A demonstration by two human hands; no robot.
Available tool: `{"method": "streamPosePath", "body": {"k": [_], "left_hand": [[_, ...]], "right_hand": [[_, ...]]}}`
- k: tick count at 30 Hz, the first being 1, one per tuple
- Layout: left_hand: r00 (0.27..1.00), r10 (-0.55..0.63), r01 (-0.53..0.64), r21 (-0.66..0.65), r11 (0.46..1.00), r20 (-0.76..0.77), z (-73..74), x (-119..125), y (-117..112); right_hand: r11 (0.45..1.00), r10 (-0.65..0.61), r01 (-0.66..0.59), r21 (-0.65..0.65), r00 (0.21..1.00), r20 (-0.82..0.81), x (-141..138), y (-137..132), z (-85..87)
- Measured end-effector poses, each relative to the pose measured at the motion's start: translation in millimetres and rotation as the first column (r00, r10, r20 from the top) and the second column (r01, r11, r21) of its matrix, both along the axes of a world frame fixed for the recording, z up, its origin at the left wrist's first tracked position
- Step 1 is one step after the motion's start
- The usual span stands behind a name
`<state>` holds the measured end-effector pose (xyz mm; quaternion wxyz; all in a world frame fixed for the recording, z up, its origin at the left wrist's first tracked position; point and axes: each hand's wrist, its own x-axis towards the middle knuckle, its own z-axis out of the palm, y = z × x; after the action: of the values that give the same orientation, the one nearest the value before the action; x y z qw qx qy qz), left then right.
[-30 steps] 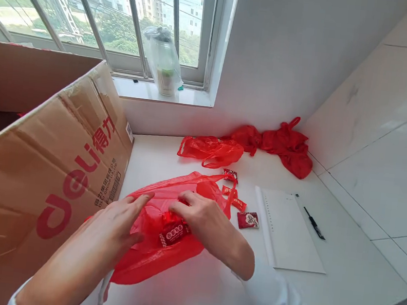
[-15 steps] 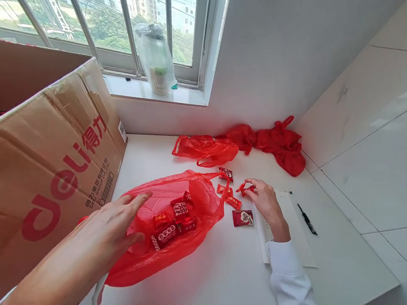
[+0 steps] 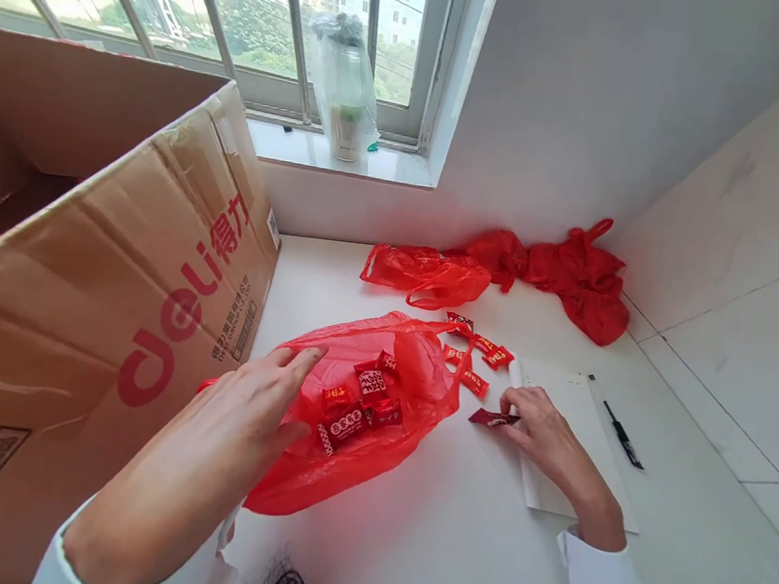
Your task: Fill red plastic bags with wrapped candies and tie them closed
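Observation:
A red plastic bag (image 3: 370, 459) lies open on the white table with several red wrapped candies (image 3: 359, 406) inside it. My left hand (image 3: 244, 425) rests on the bag's left side, fingers stretched out flat. My right hand (image 3: 542, 431) is to the right of the bag and pinches a dark red candy packet (image 3: 491, 418) at its fingertips, just above the table. A few more red candies (image 3: 477, 354) lie loose on the table beyond the packet.
A large brown cardboard box (image 3: 100, 297) stands at the left. White paper (image 3: 560, 396) and a black pen (image 3: 623, 434) lie at the right. More red bags (image 3: 504, 272) sit against the back wall. A wrapped bottle (image 3: 346, 90) stands on the windowsill.
My right hand left the bag, reached to the loose candies on the right, then came back toward me and took hold of the dark red packet. My left hand stayed on the bag.

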<state>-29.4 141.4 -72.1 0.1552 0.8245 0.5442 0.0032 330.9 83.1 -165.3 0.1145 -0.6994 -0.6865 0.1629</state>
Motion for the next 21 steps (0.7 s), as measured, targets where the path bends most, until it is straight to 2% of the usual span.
{"method": "streamPosePath", "body": {"k": [4, 9, 14, 18, 21], "left_hand": [[0.998, -0.064, 0.064, -0.018, 0.998, 0.013, 2.7, 2.6, -3.3], [0.995, -0.041, 0.045, -0.052, 0.998, 0.088, 14.2, 11.4, -25.3], [0.987, -0.084, 0.084, 0.004, 0.996, 0.14, 11.6, 11.2, -33.8], [0.998, -0.051, 0.055, -0.09, 0.994, 0.04, 13.0, 13.5, -26.9], [0.998, -0.05, 0.052, -0.054, 0.997, 0.031, 13.9, 16.1, -23.5]], "right_hand": [[0.989, 0.072, -0.099, -0.111, 0.971, -0.229, -1.0, -7.2, 29.5], [0.971, 0.197, -0.231, -0.065, 0.923, -0.33, -10.4, -12.5, 61.3], [0.966, 0.251, -0.253, 0.051, 0.88, -0.404, -37.0, -5.4, 75.9], [0.972, 0.233, -0.218, 0.084, 0.88, -0.415, -67.7, 10.9, 85.2], [0.962, 0.273, -0.26, 0.09, 0.868, -0.415, -96.5, 26.9, 85.9]]}}
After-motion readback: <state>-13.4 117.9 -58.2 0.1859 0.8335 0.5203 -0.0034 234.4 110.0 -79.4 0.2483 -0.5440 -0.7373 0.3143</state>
